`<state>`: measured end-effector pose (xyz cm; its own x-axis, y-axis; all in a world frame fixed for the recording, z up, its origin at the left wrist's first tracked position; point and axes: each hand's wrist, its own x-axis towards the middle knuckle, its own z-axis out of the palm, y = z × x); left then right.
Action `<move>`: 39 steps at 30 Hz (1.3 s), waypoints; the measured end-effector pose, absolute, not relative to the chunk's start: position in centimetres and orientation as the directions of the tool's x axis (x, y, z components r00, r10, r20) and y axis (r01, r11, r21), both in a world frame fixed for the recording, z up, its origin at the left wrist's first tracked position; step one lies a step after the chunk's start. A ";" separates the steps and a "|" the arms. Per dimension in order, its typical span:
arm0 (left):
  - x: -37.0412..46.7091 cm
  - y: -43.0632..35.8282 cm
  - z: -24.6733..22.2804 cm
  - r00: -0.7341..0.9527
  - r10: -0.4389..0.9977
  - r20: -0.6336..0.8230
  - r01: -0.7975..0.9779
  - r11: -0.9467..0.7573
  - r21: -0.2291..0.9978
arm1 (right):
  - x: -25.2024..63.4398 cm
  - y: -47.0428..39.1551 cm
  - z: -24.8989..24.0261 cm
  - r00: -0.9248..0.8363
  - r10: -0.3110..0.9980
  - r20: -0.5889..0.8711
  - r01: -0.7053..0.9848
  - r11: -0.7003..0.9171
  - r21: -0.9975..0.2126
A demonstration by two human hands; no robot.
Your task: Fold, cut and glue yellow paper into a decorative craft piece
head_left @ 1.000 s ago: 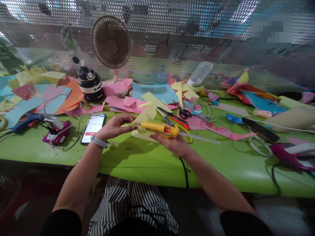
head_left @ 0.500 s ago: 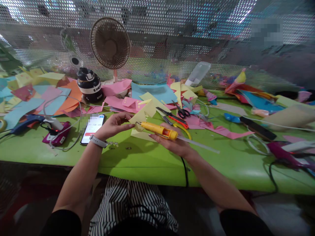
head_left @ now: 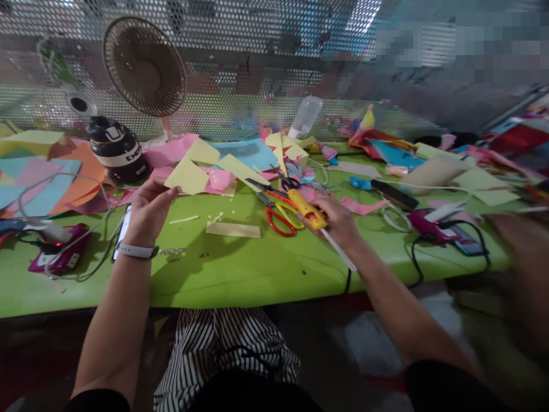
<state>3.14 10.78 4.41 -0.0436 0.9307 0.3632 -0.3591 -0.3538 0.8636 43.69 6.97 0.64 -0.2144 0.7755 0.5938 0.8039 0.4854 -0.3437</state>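
Note:
Between the thumb and fingers of my left hand (head_left: pixel 151 207) is a piece of yellow paper (head_left: pixel 189 173), lifted above the table. My right hand (head_left: pixel 334 217) is wrapped round a yellow glue gun (head_left: pixel 307 209), its nozzle end pointing away from me near the scissors. A clear glue stick (head_left: pixel 339 250) sticks out of the gun's back end. Red-and-yellow-handled scissors (head_left: pixel 281 220) lie just left of the gun, with black-handled scissors (head_left: pixel 290 183) behind them. A yellow paper strip (head_left: pixel 234 229) and small paper scraps rest on the green table (head_left: pixel 240 269) between my hands.
A fan (head_left: pixel 146 68) and a black bottle (head_left: pixel 116 150) stand at the back left. A phone (head_left: pixel 122 232) is partly hidden behind my left wrist. Purple power strips (head_left: pixel 64 252) with cables lie on both sides. At the right edge a person's blurred arm (head_left: pixel 525 257) reaches in.
My hands have moved apart: the left with the paper to the left, the right with the glue gun to the right. The nozzle has come away from the paper. The view has turned right.

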 end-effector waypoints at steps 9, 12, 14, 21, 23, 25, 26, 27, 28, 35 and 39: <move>2.9 11.6 5.2 -0.239 0.893 0.381 -0.383 -0.447 0.808 | 49.7 7.5 -2.9 -0.265 0.862 0.433 0.829 0.433 -0.354; 3.0 11.7 5.1 -0.224 0.898 0.378 -0.380 -0.438 0.815 | 50.8 7.4 -3.1 -0.251 0.890 0.381 0.813 0.408 -0.416; 3.1 11.7 5.0 -0.208 0.902 0.378 -0.374 -0.431 0.821 | 51.5 7.1 -3.0 -0.262 0.905 0.336 0.802 0.398 -0.445; 3.3 11.4 4.9 -0.178 0.908 0.379 -0.400 -0.418 0.816 | 53.2 7.3 -1.0 -0.313 0.933 0.178 0.828 0.360 -0.430; 3.3 11.3 4.8 -0.173 0.911 0.375 -0.392 -0.413 0.822 | 52.5 8.5 0.0 -0.274 0.939 0.209 0.862 0.336 -0.379; 3.3 11.3 4.6 -0.167 0.913 0.371 -0.378 -0.407 0.831 | 50.8 10.6 1.0 -0.208 0.943 0.258 0.897 0.289 -0.333; 3.3 11.3 4.5 -0.165 0.915 0.368 -0.372 -0.403 0.836 | 49.6 12.0 1.3 -0.214 0.946 0.246 0.899 0.289 -0.330; 3.4 11.4 4.4 -0.162 0.918 0.362 -0.366 -0.397 0.842 | 48.3 13.5 1.6 -0.233 0.947 0.224 0.895 0.298 -0.331; 3.4 11.4 4.4 -0.160 0.921 0.356 -0.361 -0.390 0.847 | 47.0 15.1 1.8 -0.257 0.946 0.198 0.891 0.311 -0.331; 4.1 11.0 4.3 -0.139 0.946 0.292 -0.312 -0.322 0.894 | 40.2 24.6 2.2 -0.218 0.968 -0.122 0.968 0.198 -0.154; 4.2 10.7 4.4 -0.119 0.949 0.291 -0.318 -0.314 0.894 | 38.9 26.6 2.8 -0.226 0.947 -0.230 0.973 0.208 -0.100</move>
<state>4.22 10.70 4.37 -0.1188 0.9493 0.2912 -0.3184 -0.3142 0.8944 38.90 26.60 2.81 -0.2260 0.9467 -0.2295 0.9730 0.2081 -0.0998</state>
